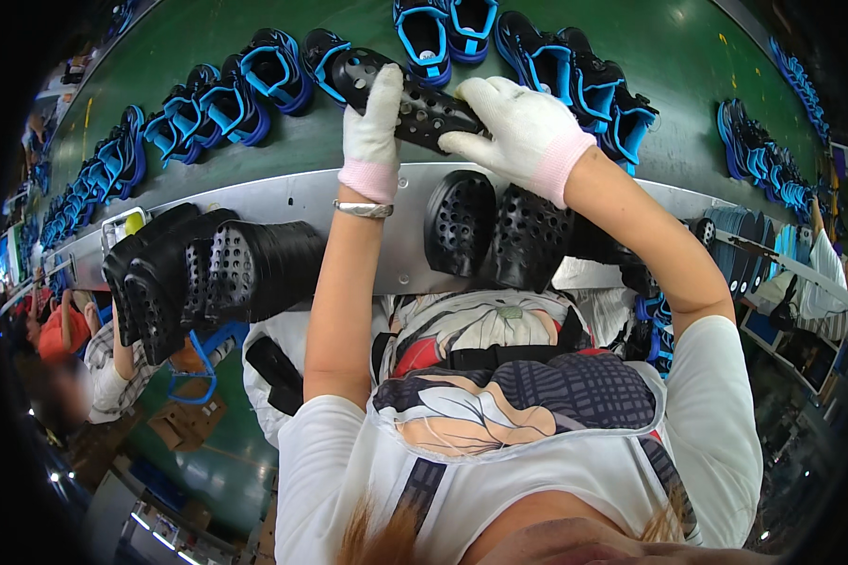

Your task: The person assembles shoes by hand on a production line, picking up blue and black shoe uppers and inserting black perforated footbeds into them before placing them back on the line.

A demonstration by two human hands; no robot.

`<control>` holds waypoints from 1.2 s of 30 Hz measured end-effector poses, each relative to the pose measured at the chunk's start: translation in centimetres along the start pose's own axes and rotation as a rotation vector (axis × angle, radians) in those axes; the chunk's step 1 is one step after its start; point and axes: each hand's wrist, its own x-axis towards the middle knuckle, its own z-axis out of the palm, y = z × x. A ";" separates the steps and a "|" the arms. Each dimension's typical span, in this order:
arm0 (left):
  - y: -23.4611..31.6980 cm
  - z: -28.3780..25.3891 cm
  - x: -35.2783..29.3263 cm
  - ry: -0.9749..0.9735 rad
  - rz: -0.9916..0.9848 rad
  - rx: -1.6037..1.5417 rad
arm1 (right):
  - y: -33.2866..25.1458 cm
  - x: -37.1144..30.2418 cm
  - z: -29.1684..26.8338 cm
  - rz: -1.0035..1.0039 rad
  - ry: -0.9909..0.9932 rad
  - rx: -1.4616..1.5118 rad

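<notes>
Both my hands wear white knit gloves with pink cuffs. Between them, over the green belt, is a black shoe last (432,113) full of round holes, lying slantwise. My left hand (375,127) grips it toward its rounded left end, thumb laid across the top. At the other end, my right hand (515,132) closes on it with the thumb below and the fingers above; part of that end is hidden by the glove. Just beyond the last stand black-and-blue sneakers (422,42). Two more perforated black lasts (460,221) rest on the metal ledge nearer my body.
Rows of sneakers (273,71) line the green belt (349,141) on both sides. Several black lasts (264,259) crowd the metal ledge (400,235) at left. Blue-edged insoles (746,245) stand stacked at right. A co-worker (104,367) is at far left.
</notes>
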 end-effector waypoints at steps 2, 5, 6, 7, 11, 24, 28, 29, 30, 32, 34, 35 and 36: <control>-0.7 0.0 1.8 0.123 0.046 -0.036 | 0.6 1.6 0.5 0.020 -0.029 0.006; -0.9 -0.8 4.1 0.058 -0.106 0.046 | 1.9 3.7 0.8 0.055 -0.079 0.063; -0.8 -1.3 4.6 0.024 -0.178 0.057 | 2.3 4.1 0.6 0.092 -0.084 0.104; -1.2 -2.1 5.4 -0.058 -0.274 0.020 | 2.8 4.7 0.3 0.149 -0.140 0.140; -3.9 -4.2 7.8 -0.137 -0.257 0.333 | 5.7 7.2 0.2 0.315 -0.276 -0.104; -9.1 -4.3 9.7 -0.349 0.290 1.373 | 5.4 16.9 -1.9 0.271 -0.664 -0.305; -9.4 -5.6 9.5 -0.338 0.201 1.367 | 5.3 17.5 6.5 0.230 -0.496 -0.471; -9.8 -5.6 10.1 -0.357 0.194 1.395 | 5.5 17.4 8.0 0.314 -0.456 -0.424; -10.0 -5.4 10.5 -0.372 0.065 1.437 | 6.1 17.2 9.1 0.258 -0.415 -0.411; -9.9 -3.7 11.9 -0.417 -0.177 1.513 | 9.7 17.1 12.0 0.113 -0.366 -0.467; -10.2 -5.1 12.8 -0.459 -0.263 1.584 | 6.0 18.5 10.4 0.386 -0.488 -0.294; -10.2 -5.4 13.2 -0.462 -0.287 1.600 | 5.5 18.9 10.2 0.405 -0.500 -0.245; -10.2 -5.5 13.4 -0.471 -0.309 1.614 | 5.3 19.1 10.3 0.430 -0.510 -0.198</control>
